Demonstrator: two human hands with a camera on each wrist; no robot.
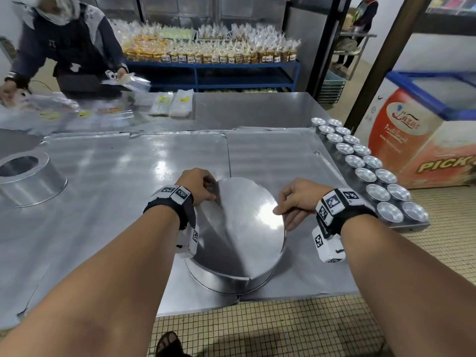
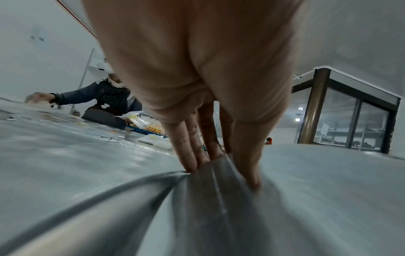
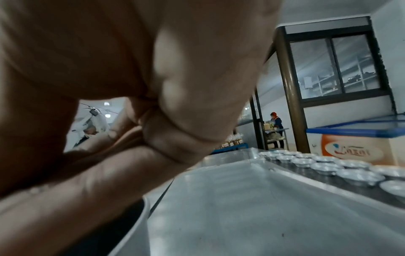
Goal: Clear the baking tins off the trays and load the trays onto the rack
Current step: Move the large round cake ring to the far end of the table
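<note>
A large round baking tin lies upside down on flat metal trays at the table's front edge. My left hand grips its far left edge, thumb on the flat bottom and fingers down the side wall. My right hand holds the right edge, thumb on top and fingers curled over the side; in the right wrist view the curled fingers fill the frame above the tin's rim. A second round tin stands on the tray at the far left.
A long tray of several small fluted tins runs along the table's right edge. Another person handles plastic bags at the back left. A blue shelf of packed goods stands behind, and a chest freezer at the right.
</note>
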